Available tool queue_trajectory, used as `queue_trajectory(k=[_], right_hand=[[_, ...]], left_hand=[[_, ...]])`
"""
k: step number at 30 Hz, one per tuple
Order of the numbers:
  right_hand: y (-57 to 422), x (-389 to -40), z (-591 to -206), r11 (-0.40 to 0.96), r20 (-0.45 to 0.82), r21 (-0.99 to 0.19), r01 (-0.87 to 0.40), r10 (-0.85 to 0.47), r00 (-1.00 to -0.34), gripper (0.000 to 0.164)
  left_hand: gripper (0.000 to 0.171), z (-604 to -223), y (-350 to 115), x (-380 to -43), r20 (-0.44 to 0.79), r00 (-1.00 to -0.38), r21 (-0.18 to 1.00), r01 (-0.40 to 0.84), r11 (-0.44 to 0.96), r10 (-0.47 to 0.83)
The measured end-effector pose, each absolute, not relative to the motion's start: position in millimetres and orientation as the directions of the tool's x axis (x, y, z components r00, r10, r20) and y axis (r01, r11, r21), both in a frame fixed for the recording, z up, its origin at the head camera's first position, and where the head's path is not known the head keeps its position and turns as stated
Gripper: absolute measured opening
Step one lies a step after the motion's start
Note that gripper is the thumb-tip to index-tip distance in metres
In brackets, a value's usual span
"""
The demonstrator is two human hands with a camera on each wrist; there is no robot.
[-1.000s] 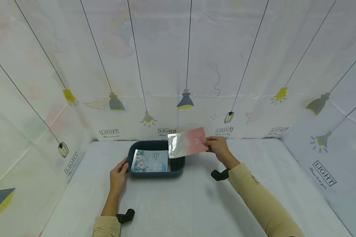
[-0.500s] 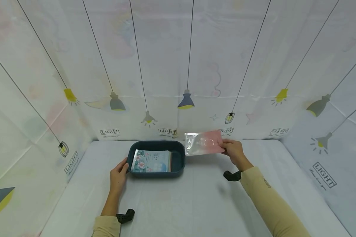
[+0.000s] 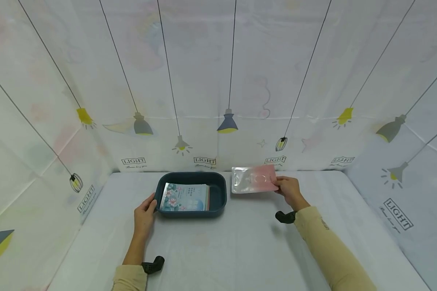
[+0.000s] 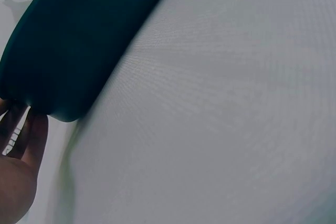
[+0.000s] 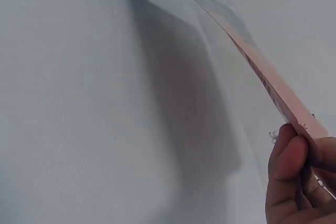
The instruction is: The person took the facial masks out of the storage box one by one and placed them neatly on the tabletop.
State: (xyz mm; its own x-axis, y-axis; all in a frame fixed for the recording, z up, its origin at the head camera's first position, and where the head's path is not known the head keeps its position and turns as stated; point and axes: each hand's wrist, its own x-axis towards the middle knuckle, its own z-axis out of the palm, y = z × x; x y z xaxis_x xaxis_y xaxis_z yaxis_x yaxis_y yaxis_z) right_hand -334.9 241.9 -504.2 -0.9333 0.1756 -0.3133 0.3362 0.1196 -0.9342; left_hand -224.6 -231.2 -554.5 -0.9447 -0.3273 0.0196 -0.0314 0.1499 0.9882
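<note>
My left hand [image 3: 144, 216] holds the left end of a dark teal plastic bin [image 3: 218, 198]; in the left wrist view its fingers [image 4: 34, 137] are at the end wall. A stack of flat packets, topped by a pale blue floral face mask sachet [image 3: 187, 198], lies in the bin's left and middle part. To the right of the bin, my right hand [image 3: 289, 191] pinches the right edge of a pink and silver face mask sachet [image 3: 255, 179] between thumb and fingers. In the right wrist view this sachet [image 5: 273, 85] is raised above the table, casting a shadow.
A white cloth covers the table [image 3: 211, 254]. Behind it and at both sides hang pale curtains [image 3: 218, 81] printed with lamps and the word LIGHT. A black wrist mount [image 3: 285, 217] sticks out from each forearm.
My right hand has carried the pink and silver sachet rightward from over the bin's right end, then slightly lower beside it. My left hand and the bin stay in place.
</note>
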Motion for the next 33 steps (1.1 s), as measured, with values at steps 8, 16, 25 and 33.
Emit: queue_trajectory(k=[8, 16, 25, 33], right_hand=[[245, -341, -523, 0.136, -0.332, -0.925, 0.354, 0.163, -0.929, 0.038], [246, -344, -539, 0.181, -0.301, -0.924, 0.337, 0.202, -0.932, 0.037], [246, -342, -540, 0.41, -0.293, -0.834, 0.369, 0.238, -0.926, 0.034], [252, -339, -538, 0.482, -0.296, -0.797, 0.365, 0.217, -0.93, 0.03]], left_hand=[[0.041, -557, -233, -225, 0.002, -0.944, 0.987, -0.05, 0.151, -0.331], [0.041, -557, -232, -225, 0.015, -0.946, 0.988, -0.036, 0.149, -0.325], [0.041, -557, -232, -227, 0.01, -0.945, 0.987, -0.042, 0.152, -0.328], [0.043, -555, -232, -225, 0.002, -0.946, 0.985, -0.053, 0.162, -0.324]])
